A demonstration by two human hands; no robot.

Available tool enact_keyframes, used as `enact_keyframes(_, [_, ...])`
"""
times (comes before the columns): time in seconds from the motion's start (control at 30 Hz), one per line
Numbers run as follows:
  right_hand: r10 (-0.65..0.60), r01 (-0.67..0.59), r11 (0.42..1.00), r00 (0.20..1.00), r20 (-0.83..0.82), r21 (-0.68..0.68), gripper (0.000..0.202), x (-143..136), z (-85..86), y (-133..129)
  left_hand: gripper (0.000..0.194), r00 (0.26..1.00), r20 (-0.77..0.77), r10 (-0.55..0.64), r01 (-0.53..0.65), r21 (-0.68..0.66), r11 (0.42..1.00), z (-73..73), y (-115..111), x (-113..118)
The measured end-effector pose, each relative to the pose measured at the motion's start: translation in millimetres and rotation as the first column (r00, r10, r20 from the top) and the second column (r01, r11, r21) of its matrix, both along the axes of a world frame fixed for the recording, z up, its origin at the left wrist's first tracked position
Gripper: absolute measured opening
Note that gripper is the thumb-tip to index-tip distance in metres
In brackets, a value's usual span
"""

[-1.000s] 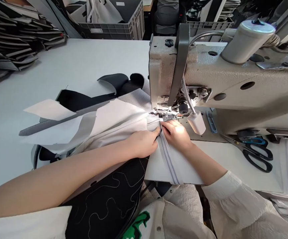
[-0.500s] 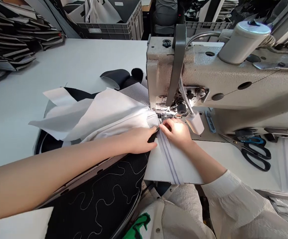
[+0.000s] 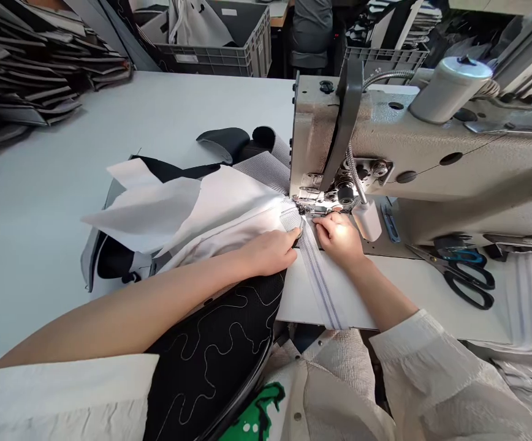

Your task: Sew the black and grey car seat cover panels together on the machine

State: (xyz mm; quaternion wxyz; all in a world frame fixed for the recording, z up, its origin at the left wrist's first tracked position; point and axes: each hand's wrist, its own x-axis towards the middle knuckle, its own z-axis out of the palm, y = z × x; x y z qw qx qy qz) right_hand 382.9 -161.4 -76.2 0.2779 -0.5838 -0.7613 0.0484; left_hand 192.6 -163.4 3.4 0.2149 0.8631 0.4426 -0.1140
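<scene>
My left hand (image 3: 271, 252) grips the edge of a black fabric piece with wavy white stitching (image 3: 220, 331), just in front of the sewing machine's presser foot (image 3: 312, 210). White fabric (image 3: 236, 202) spreads out to the left of the needle area. A striped white tape (image 3: 319, 275) runs from the foot down over the table's front edge. To the right of this tape, my right hand (image 3: 342, 240) is closed, fingers curled close to the foot; whatever lies in its fingertips is hidden.
The sewing machine (image 3: 413, 147) fills the right side. Blue thread snips (image 3: 390, 223) and black-handled scissors (image 3: 466, 278) lie beside its base. Stacked pieces (image 3: 22, 67) occupy the back left. Behind the table stand grey crates (image 3: 220, 60) and a seated person (image 3: 312, 30).
My view has shifted, so the machine appears farther right. My right hand's fingertips have come off the tape's edge and sit to its right. My left hand keeps its place on the fabric.
</scene>
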Motion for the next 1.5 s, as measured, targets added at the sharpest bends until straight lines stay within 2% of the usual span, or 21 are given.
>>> enact_keyframes(0.07, [0.005,-0.01,0.999,0.994,0.108,0.049,0.024,-5,-1.0,-2,0.056,0.999,0.038,-0.009,0.009,0.005,1.0,-0.2,1,-3])
enact_keyframes(0.17, [0.053,-0.065,0.997,0.978,0.204,0.051,0.028,-15,-1.0,-5,0.053,0.998,0.061,-0.028,0.028,-0.003,1.0,-1.1,2,-3])
enact_keyframes(0.43, [0.16,-0.161,0.987,0.975,0.155,-0.003,0.03,-24,-0.5,-5,0.045,0.998,0.066,0.015,-0.018,0.037,0.999,-8.1,6,4])
enact_keyframes(0.57, [0.156,-0.159,0.987,0.974,0.165,0.005,0.03,-16,1.5,2,0.039,0.987,0.154,0.041,-0.047,0.031,0.998,-12.4,18,12])
enact_keyframes(0.8, [0.109,-0.111,0.994,0.973,0.205,-0.002,0.032,-8,2.6,8,0.036,0.989,0.133,0.066,-0.083,0.121,0.989,-19.3,29,27])
enact_keyframes(0.87, [0.11,-0.113,0.994,0.975,0.192,0.002,0.032,-7,1.8,8,0.035,0.989,0.124,0.079,-0.094,0.126,0.988,-15.8,29,26])
enact_keyframes(0.97, [0.108,-0.113,0.993,0.982,0.156,0.023,0.031,-5,-1.4,9,0.034,0.993,0.082,0.079,-0.085,0.062,0.994,-2.5,24,16])
enact_keyframes(1.07, [0.086,-0.091,0.996,0.986,0.143,0.024,0.028,-2,-5.5,9,0.053,0.996,-0.059,0.074,-0.077,-0.053,0.996,11.9,14,1])
enact_keyframes(1.13, [0.081,-0.083,0.996,0.988,0.135,0.012,0.026,-1,-7.3,8,0.065,0.989,-0.123,0.079,-0.09,-0.086,0.992,15.3,9,-6])
enact_keyframes(1.17, [0.082,-0.084,0.996,0.988,0.128,0.007,0.025,0,-7.8,8,0.065,0.989,-0.119,0.083,-0.093,-0.085,0.992,14.6,7,-8])
enact_keyframes(1.5, [0.11,-0.117,0.993,0.981,0.158,0.033,0.026,-9,-6.1,4,0.043,0.974,0.2,0.106,-0.1,-0.036,0.994,-10.0,8,-5])
